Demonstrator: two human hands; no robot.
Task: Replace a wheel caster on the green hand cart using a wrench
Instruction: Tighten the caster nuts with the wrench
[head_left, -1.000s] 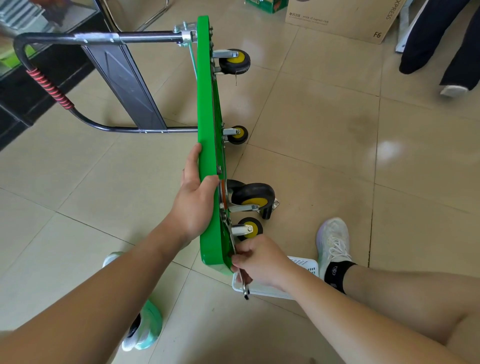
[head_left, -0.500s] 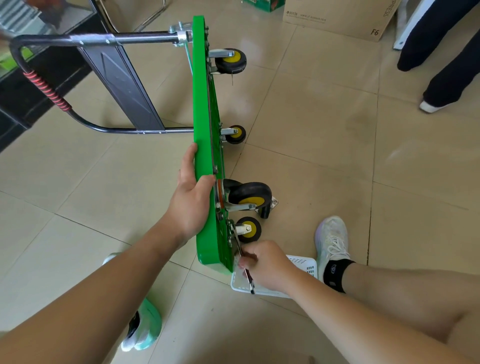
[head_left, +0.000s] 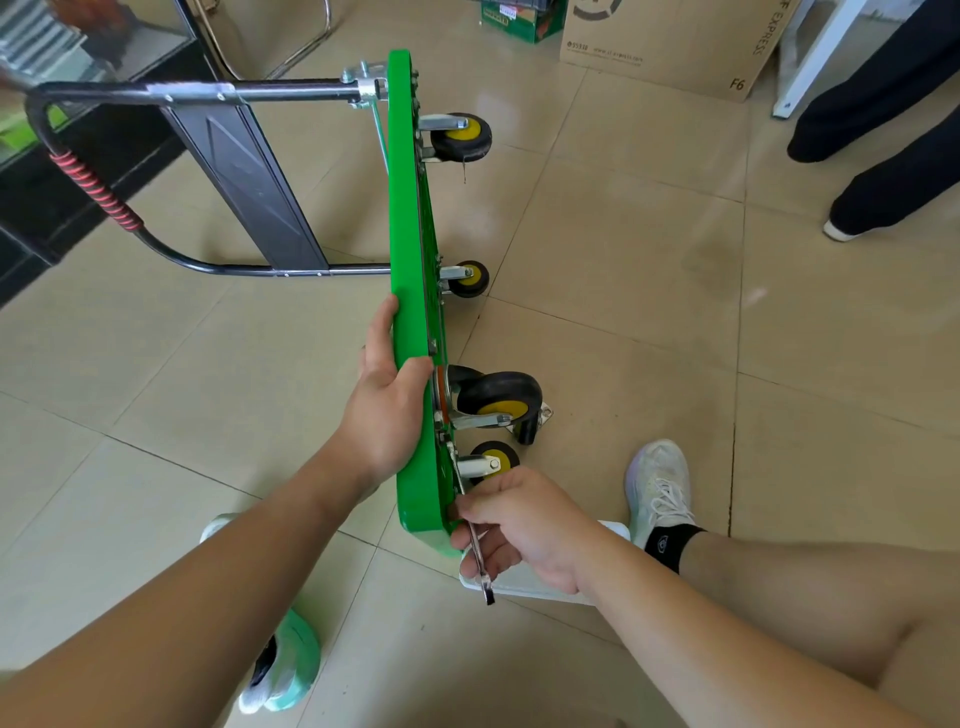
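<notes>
The green hand cart (head_left: 413, 291) stands on its long edge on the tiled floor, its black-and-yellow casters pointing right. My left hand (head_left: 387, 410) grips the deck's upper edge near the close end. My right hand (head_left: 519, 525) is shut on a slim metal wrench (head_left: 480, 566), whose upper end reaches to the base of the nearest small caster (head_left: 491, 460). A larger swivel caster (head_left: 496, 400) sits just above it. Two more casters (head_left: 460, 136) (head_left: 467, 278) are mounted farther along the deck.
The cart's black handle (head_left: 93, 182) with red wrapping lies to the left. A white tray (head_left: 540, 587) sits under my right hand. My shoes (head_left: 657, 486) (head_left: 283, 670) flank the cart. Another person's legs (head_left: 893, 156) and a cardboard box (head_left: 670, 47) are at the back right.
My right hand has stayed at the nearest caster and turned the wrench a little, its free end swinging lower. The view tilted slightly; my left hand keeps its hold.
</notes>
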